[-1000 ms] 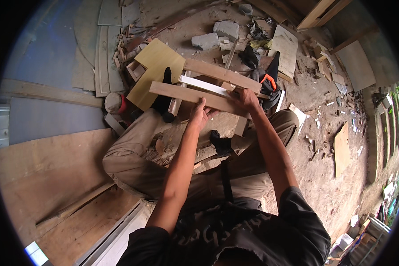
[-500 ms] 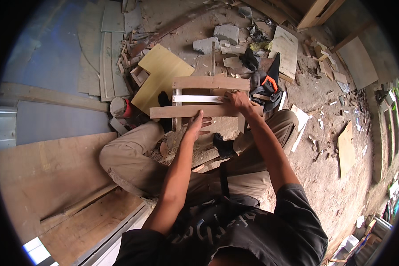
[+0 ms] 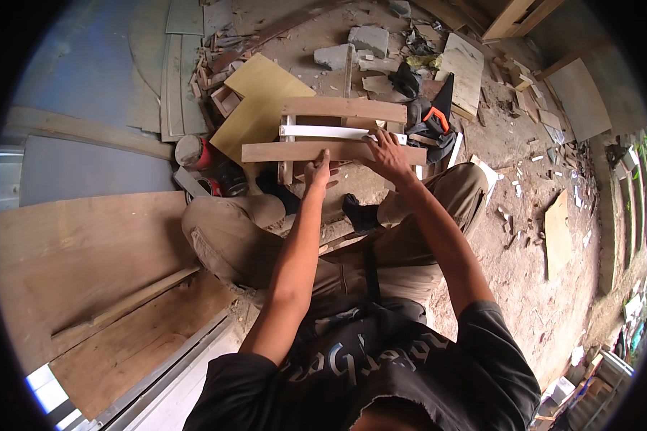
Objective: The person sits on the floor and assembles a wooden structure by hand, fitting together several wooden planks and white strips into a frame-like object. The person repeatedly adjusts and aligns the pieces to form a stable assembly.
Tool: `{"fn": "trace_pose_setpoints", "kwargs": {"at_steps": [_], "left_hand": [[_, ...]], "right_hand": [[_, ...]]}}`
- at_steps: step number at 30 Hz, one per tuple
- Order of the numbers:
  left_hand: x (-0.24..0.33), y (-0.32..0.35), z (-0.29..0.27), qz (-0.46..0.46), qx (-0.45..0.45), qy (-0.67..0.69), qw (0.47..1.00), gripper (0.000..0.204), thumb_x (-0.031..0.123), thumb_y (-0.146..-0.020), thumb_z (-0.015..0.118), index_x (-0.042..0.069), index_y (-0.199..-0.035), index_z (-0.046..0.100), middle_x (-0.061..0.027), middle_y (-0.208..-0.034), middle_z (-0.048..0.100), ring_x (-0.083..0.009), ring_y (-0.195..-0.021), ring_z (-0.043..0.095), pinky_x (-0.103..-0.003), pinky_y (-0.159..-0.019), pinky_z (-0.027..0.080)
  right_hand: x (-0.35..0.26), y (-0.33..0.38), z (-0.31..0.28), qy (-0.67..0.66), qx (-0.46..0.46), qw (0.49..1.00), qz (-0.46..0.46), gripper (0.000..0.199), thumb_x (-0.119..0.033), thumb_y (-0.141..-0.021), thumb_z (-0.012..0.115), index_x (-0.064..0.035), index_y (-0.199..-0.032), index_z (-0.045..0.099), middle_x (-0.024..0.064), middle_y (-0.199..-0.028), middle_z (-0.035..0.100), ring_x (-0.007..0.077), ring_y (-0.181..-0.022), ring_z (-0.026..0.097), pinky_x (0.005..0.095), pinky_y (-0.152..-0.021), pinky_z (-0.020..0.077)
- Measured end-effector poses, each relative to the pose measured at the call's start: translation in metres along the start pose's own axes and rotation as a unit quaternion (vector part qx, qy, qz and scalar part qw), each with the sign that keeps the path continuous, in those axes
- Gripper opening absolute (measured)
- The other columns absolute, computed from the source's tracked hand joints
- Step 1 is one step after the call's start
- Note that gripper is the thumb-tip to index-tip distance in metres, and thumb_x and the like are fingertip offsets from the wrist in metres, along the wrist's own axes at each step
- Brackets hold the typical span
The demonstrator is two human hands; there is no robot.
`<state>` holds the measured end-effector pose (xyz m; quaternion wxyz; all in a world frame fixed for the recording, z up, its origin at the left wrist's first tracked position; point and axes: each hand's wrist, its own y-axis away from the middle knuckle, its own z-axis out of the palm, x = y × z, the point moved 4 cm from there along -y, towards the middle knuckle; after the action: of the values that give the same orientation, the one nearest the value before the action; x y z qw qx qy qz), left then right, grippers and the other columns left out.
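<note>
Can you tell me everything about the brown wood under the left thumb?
This brown slat looks like plain wood: long, narrow and flat-faced. It lies crosswise on the near side of the wooden frame, its left end sticking out past the pale piece it crosses. The left hand has its thumb on it; the right hand reaches across its right part, hiding some. I can't tell whether it's fastened.

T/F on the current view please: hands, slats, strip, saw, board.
1. The left hand touches the near slat. True.
2. The white strip lies beyond both slats. False: between the near slat and the far slat.
3. The right hand is clear of the slats. False: it reaches over the near slat to the white strip.
4. The orange-handled saw lies right of the slats. True.
5. The yellowish board lies right of the saw. False: left.
</note>
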<state>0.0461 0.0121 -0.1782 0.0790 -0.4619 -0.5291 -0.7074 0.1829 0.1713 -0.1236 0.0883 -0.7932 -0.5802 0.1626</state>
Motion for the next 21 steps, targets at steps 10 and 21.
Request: {"fn": "trace_pose_setpoints", "kwargs": {"at_steps": [10, 21], "left_hand": [[0.003, 0.0, 0.001, 0.028, -0.044, 0.001, 0.999, 0.046, 0.049, -0.088, 0.067, 0.009, -0.11, 0.059, -0.0064, -0.102, 0.069, -0.0194, -0.087, 0.069, -0.037, -0.064, 0.06], [-0.008, -0.009, -0.008, 0.058, -0.074, 0.083, 0.992, 0.049, 0.045, -0.094, 0.061, 0.009, -0.125, 0.051, -0.0118, -0.104, 0.066, -0.0224, -0.096, 0.067, -0.038, -0.075, 0.06]], "right_hand": [[-0.015, 0.02, 0.007, 0.058, -0.067, 0.993, 0.081, 0.063, -0.038, -0.083, 0.07, -0.0059, -0.134, 0.05, 0.0129, -0.129, 0.05, 0.0298, -0.122, 0.045, 0.0451, -0.102, 0.0358], [-0.026, 0.022, 0.008, 0.042, -0.086, 0.987, 0.127, 0.062, -0.037, -0.08, 0.071, -0.0091, -0.132, 0.052, 0.0149, -0.13, 0.049, 0.0312, -0.127, 0.042, 0.0517, -0.104, 0.0326]]}}
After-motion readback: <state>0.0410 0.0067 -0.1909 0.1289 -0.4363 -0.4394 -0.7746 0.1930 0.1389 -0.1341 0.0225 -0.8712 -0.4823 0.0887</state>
